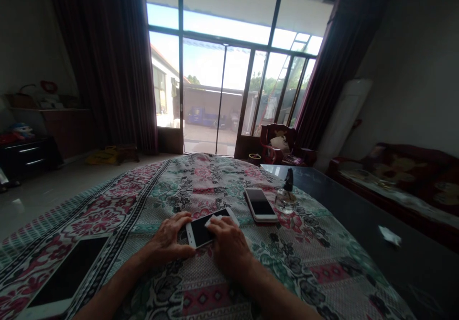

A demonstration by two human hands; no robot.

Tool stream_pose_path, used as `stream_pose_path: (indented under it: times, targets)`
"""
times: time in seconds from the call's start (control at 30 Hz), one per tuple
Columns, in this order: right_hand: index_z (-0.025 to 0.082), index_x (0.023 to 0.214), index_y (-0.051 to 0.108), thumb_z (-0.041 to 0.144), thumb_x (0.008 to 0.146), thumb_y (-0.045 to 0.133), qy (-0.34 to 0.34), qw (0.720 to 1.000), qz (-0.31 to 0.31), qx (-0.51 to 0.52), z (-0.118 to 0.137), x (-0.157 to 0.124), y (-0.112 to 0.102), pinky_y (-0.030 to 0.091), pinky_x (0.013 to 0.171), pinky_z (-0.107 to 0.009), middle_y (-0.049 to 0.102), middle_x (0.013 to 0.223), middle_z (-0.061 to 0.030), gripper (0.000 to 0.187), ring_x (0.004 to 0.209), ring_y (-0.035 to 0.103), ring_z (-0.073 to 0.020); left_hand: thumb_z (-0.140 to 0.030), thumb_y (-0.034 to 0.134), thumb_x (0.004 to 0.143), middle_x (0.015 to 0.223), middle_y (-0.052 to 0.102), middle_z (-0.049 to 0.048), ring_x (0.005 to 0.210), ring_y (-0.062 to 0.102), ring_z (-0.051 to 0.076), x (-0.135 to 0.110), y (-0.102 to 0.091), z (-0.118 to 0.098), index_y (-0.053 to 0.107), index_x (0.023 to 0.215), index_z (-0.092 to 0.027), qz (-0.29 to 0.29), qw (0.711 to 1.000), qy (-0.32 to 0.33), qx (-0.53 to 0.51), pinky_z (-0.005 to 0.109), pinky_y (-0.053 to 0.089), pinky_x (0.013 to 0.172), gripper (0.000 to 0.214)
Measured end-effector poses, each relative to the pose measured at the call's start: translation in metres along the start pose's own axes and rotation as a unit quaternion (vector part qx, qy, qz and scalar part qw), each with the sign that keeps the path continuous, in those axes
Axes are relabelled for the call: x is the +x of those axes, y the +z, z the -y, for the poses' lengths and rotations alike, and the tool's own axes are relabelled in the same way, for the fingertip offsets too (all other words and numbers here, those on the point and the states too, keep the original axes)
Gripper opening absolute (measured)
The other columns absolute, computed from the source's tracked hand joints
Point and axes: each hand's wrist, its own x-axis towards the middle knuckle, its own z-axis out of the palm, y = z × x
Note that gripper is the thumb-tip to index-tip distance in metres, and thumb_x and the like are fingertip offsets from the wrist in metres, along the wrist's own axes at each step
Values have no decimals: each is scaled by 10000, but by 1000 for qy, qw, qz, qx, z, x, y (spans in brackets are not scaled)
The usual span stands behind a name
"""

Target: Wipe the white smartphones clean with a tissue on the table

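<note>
A white smartphone [203, 229] lies face up on the floral quilted cover [211, 186], its dark screen showing. My left hand [168, 238] grips the phone's left end. My right hand [229, 246] rests on its right part, with the fingertips pressing a small white tissue [213, 221] onto the screen. A second white smartphone [260, 205] lies face up just beyond my right hand, not touching it. At the lower left, a white-framed tablet [66, 272] lies on the cover, apart from both hands.
A small glass ornament [286, 199] stands on the cover beyond the second phone. To the right is a dark glass tabletop [358, 215] with crumpled white paper [389, 236]. A patterned sofa [394, 181], a red chair [278, 143] and glass doors lie beyond.
</note>
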Motion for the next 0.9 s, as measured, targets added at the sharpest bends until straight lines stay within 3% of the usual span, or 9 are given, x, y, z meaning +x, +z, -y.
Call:
stream_pose_path:
  times: [0.1, 0.2, 0.4, 0.53, 0.63, 0.8, 0.9]
  targets:
    - [172, 1123, 687, 74, 844, 403, 87, 995, -26, -31, -26, 7, -11, 353, 1015, -273, 650, 1225, -50, 410, 1150, 512, -196, -490, 721, 631, 1474, 445, 108, 1370, 375, 325, -2, -6, -6, 557, 1268, -204, 13, 1000, -7, 5, 418, 302, 1121, 717]
    - [147, 1150, 670, 75, 832, 418, 109, 992, -28, -58, -28, 7, -12, 345, 1027, -288, 636, 1246, -79, 412, 1164, 507, -211, -495, 724, 630, 1479, 437, 110, 1364, 382, 328, -1, -4, -3, 554, 1277, -208, 11, 1000, -6, -1, 428, 307, 1118, 728]
    - [185, 1128, 638, 187, 840, 512, -52, 998, 15, -13, 25, -9, 15, 353, 1027, -344, 609, 1266, -59, 314, 1134, 491, -235, -517, 756, 585, 1450, 480, 99, 1338, 425, 334, 4, 6, 14, 578, 1256, -229, -14, 1000, 14, -12, 443, 330, 1113, 752]
    - [196, 1029, 664, 160, 843, 495, -83, 996, 28, 3, 32, -14, 17, 381, 990, -325, 652, 1157, -46, 254, 1048, 519, -215, -497, 754, 598, 1434, 496, 110, 1328, 437, 330, 2, 2, 5, 592, 1236, -198, -21, 1000, 1, -9, 431, 331, 1113, 723]
    - [198, 1056, 677, 132, 835, 490, -40, 999, 13, -7, 15, -10, 7, 379, 998, -304, 654, 1175, -38, 297, 1072, 519, -209, -462, 766, 587, 1448, 477, 118, 1345, 411, 329, 0, -5, -4, 580, 1252, -170, -4, 1000, -13, -7, 418, 318, 1121, 750]
    - [167, 1030, 702, 60, 825, 429, 93, 993, -1, -73, -16, 3, -11, 387, 984, -294, 674, 1139, -69, 358, 1082, 539, -215, -449, 748, 602, 1457, 466, 111, 1342, 411, 331, -1, -10, -12, 581, 1248, -174, 11, 1000, -13, -6, 413, 327, 1109, 722]
    - [154, 1102, 676, 61, 822, 427, 99, 991, -2, -85, -14, 5, -10, 366, 1007, -312, 647, 1196, -89, 386, 1132, 514, -226, -453, 741, 606, 1461, 462, 106, 1346, 406, 327, -1, -8, -9, 576, 1251, -188, 10, 1000, -13, -2, 412, 323, 1109, 717]
